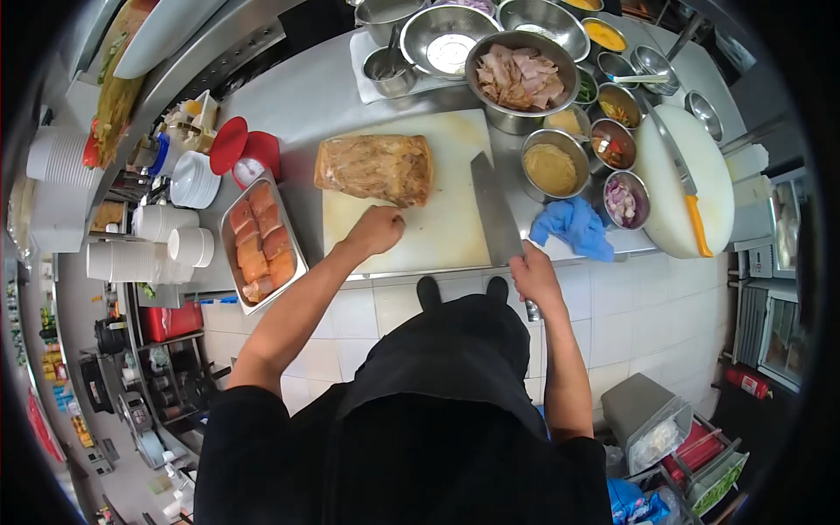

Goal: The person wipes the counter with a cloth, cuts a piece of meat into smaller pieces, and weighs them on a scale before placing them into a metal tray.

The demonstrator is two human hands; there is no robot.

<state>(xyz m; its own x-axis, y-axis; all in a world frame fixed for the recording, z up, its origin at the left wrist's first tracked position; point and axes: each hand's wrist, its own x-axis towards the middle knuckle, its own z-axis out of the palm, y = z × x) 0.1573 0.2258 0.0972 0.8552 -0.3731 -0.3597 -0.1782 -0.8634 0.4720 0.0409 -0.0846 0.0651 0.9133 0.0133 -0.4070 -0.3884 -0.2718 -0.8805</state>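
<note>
Commercial kitchen: steel counter (297,96), prep bowls (551,166), stacked plates (61,162).

I see a steel counter (324,96) carrying a pale cutting board (437,227) at its middle. Left of it sits a tray of salmon pieces (261,245); right lie a blue cloth (573,226) and metal bowls (553,166), with a round white board (691,175) far right.

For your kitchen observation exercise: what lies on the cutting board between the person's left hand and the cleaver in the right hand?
In the head view, only bare cutting board lies between the left hand and the cleaver; the wrapped meat sits above the left hand.
</note>
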